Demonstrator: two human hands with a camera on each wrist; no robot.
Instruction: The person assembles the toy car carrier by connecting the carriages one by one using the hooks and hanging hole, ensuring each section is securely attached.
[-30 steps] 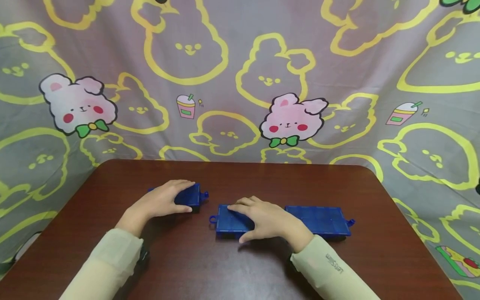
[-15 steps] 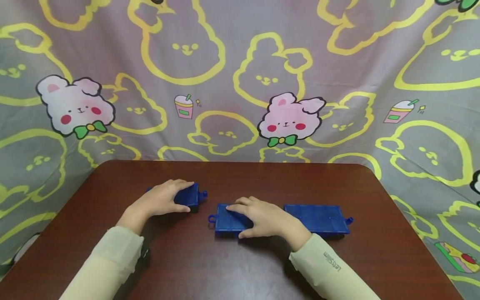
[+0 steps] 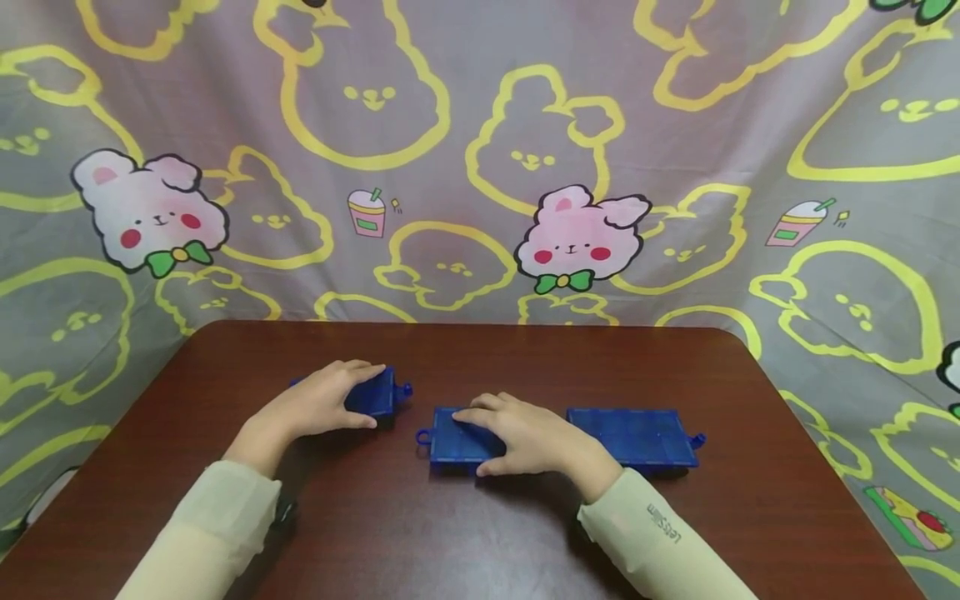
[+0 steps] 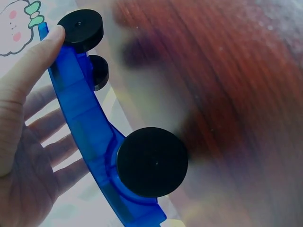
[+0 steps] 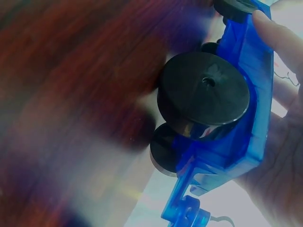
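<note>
A blue translucent toy train wagon (image 3: 382, 397) stands at the left of the table, a small peg coupling at its right end. My left hand (image 3: 315, 404) grips it by its sides, the thumb on the near edge. In the left wrist view the wagon (image 4: 78, 106) shows black wheels. My right hand (image 3: 536, 437) holds another blue wagon (image 3: 457, 437), which has a ring coupling on its left. Black wheels and a blue coupling show on this wagon (image 5: 255, 118) in the right wrist view. Space separates the ring from the left wagon's peg.
A blue deck (image 3: 637, 437) with a peg at its right end extends past my right hand, which hides whether it joins the held wagon. The brown table (image 3: 390, 533) ends at a cartoon-print cloth (image 3: 450, 192) hanging behind and at both sides.
My left hand and its wagon have shifted very slightly left. The right hand stays in place on its wagon, while the whole head view has drifted a little.
</note>
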